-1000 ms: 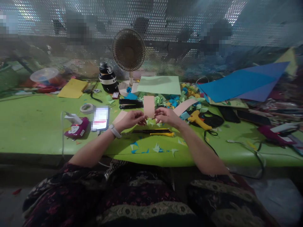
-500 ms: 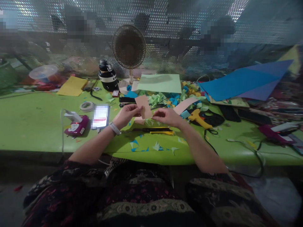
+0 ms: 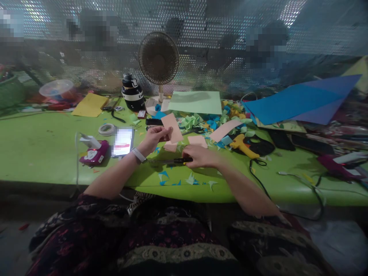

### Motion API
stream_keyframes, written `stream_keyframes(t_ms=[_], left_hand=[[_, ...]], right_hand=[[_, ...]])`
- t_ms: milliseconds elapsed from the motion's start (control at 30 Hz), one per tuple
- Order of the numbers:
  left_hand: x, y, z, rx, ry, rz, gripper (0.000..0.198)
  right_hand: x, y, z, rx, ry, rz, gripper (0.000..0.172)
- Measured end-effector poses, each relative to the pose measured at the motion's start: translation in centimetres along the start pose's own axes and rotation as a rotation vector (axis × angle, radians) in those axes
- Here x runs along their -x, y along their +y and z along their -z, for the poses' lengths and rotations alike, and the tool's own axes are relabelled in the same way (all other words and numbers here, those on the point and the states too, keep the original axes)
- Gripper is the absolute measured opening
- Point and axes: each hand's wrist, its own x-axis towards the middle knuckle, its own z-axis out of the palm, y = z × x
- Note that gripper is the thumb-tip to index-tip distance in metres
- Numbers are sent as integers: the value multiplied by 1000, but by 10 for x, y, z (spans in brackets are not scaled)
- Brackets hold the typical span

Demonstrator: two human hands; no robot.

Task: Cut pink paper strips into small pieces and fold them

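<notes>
Compared with half a second ago, we see the right hand point(image 3: 201, 156) lowered from beside the pink card point(image 3: 171, 128) to a slim dark tool point(image 3: 179, 161) on the surface point(image 3: 51, 153), uncovering flat pink pieces point(image 3: 197, 141). The left hand point(image 3: 157, 137) keeps the card raised, tilted, near the middle.

We see the right hand's fingers curled over the tool's end; we cannot tell how firmly they grip. The left hand pinches the card's lower left edge between thumb and fingers.

Around them we find a large blue sheet point(image 3: 290, 101) at the right, a pale green sheet point(image 3: 195, 102) behind, a desk fan point(image 3: 158, 57), a black bottle point(image 3: 132, 94), a lit phone point(image 3: 123, 142) and a yellow glue gun point(image 3: 244, 146). The card hides part of a black stapler point(image 3: 153, 122); the right hand covers the tool's near end.
</notes>
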Motion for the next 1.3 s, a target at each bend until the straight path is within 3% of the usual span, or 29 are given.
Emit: stream_keyframes(t_ms=[133,233,367,467,767,1300], left_hand=[[-3,-1,5,-11,-11,-53,44],[-6,-3,8,-12,-6,-69,43],[-10,-5,12,-22,4,-65,42],[-11,-7,13,-18,13,-54,44],[-9,-6,12,28,-1,-76,41],[-10,-6,13,26,11,-78,41]], right_hand=[[6,2,9,-78,78,90,27],[16,7,19,-109,289,136,40],[31,15,30,55,585,-47,44],[37,22,33,199,679,-148,43],[39,31,32,306,629,-229,41],[39,29,32,301,619,-228,41]])
